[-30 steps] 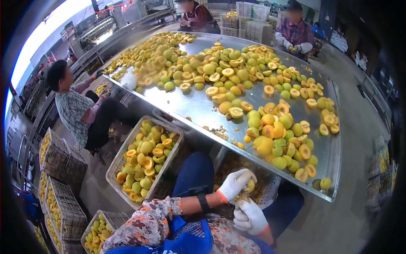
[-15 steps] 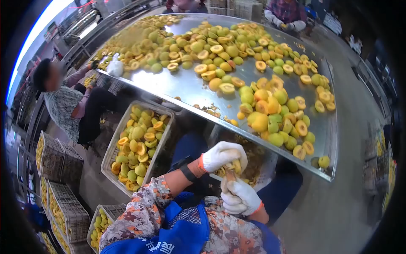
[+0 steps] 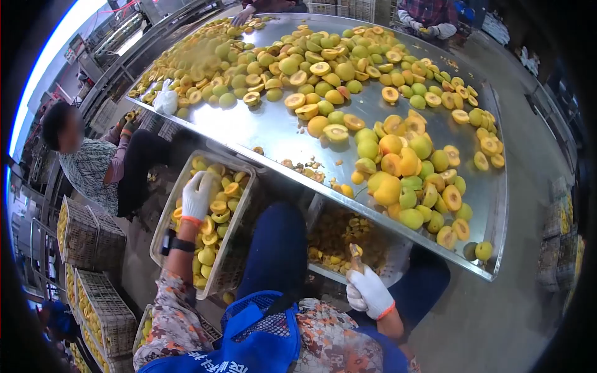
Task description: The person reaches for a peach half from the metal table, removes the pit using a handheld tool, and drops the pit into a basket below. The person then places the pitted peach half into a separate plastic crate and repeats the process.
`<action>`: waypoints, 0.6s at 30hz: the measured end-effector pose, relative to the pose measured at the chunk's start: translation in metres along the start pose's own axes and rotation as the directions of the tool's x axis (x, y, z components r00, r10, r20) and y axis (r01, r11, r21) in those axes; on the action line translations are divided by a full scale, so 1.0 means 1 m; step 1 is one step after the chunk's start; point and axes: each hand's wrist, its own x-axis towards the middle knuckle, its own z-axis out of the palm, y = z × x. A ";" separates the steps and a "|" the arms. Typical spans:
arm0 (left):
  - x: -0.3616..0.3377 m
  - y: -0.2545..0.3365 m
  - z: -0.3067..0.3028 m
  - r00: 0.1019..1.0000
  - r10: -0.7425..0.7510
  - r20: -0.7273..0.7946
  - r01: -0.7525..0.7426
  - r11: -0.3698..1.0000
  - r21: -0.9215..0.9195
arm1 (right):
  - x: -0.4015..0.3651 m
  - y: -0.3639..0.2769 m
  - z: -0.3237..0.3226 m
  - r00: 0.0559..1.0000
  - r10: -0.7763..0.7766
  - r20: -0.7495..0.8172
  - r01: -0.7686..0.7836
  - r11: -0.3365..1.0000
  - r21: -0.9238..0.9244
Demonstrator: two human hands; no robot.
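Observation:
In a white glove, my left hand (image 3: 197, 194) reaches over the light plastic crate (image 3: 163, 233) of halved yellow-green fruit (image 3: 208, 253). Its fingers point down onto the fruit beneath; whether a piece is between them is hidden. My right hand (image 3: 371, 291), also gloved, is closed around the handle of a small pitting tool (image 3: 356, 258), whose tip points up. Below that tip and to its left sits a second crate (image 3: 388, 273) with pits and scraps (image 3: 339, 242).
A large metal table (image 3: 280, 133) heaped with whole and halved fruit slopes in front. On the left a co-worker (image 3: 90, 161) sits near stacked crates (image 3: 102, 304). Another person's gloved hands (image 3: 429, 30) are at the table's far side.
My left hand has moved away from my right hand, over to the left crate. My right hand still holds the tool, slightly lower and to the right. The view has shifted a little.

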 end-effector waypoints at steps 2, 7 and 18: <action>0.017 -0.004 -0.022 0.990 -0.013 0.141 -0.061 0.862 0.504 | 0.005 0.007 -0.002 0.997 0.011 -0.081 -0.015 0.999 -0.047; 0.075 0.072 0.031 0.971 0.162 0.178 -0.240 0.716 0.656 | 0.019 0.017 -0.006 0.997 0.028 -0.079 -0.034 0.996 -0.088; 0.188 0.133 0.255 0.953 -0.106 0.283 -0.040 0.884 0.466 | 0.036 0.013 -0.003 0.985 0.044 -0.169 -0.068 0.988 -0.135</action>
